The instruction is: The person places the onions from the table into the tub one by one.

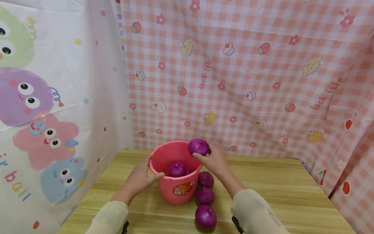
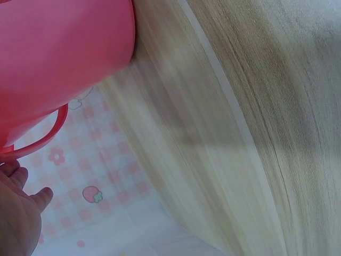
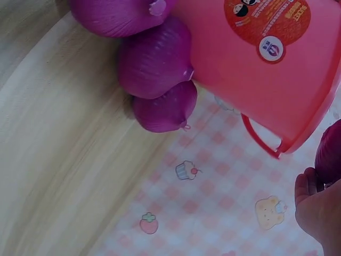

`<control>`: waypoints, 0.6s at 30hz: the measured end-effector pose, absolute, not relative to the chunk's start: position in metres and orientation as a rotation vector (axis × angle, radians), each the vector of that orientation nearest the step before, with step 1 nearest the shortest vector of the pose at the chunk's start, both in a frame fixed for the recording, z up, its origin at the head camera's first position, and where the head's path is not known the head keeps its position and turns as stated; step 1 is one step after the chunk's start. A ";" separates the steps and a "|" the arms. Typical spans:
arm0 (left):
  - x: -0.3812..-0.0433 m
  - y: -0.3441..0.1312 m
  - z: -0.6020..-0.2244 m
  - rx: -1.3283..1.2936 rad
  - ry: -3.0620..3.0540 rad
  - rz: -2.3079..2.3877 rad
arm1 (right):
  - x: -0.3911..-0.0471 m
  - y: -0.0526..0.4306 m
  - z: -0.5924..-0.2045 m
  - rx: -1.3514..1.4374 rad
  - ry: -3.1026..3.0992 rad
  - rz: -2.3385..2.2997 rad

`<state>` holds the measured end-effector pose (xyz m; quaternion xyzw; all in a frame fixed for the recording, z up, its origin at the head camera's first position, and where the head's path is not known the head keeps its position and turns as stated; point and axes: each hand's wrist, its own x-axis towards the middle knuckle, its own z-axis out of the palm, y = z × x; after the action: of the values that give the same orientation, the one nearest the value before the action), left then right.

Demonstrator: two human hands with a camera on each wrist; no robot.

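Observation:
A pink plastic bucket [image 1: 177, 191] stands upright on the wooden table, with a purple onion [image 1: 177, 169] inside and part of another behind it. My left hand [image 1: 139, 177] holds the bucket's left rim, thumb on the front edge; the left wrist view catches its fingertips [image 2: 16, 173] by the rim and handle. Above the right side of the rim, my right hand [image 1: 214, 159] grips a purple onion [image 1: 198, 147] between thumb and fingers. This held onion [image 3: 331, 152] is partly cut off in the right wrist view.
To the bucket's right, three purple onions line up on the table: a far one [image 1: 205, 179], a middle one [image 1: 205, 196] and a near one [image 1: 205, 217]. Behind the table [image 1: 263, 185] hangs a pink checked curtain [image 1: 233, 71]; a white cartoon sheet [image 1: 67, 97] hangs on the left.

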<state>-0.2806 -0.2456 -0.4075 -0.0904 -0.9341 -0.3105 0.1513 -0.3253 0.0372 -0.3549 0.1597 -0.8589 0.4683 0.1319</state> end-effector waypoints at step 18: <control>-0.280 -0.246 -0.407 -0.267 -2.694 -0.869 | -0.315 0.004 -0.348 0.576 -2.590 1.225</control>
<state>-0.2795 -0.2460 -0.4067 -0.0927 -0.9370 -0.3022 0.1489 -0.3150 0.0038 -0.3476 0.1960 -0.8809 0.4167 0.1095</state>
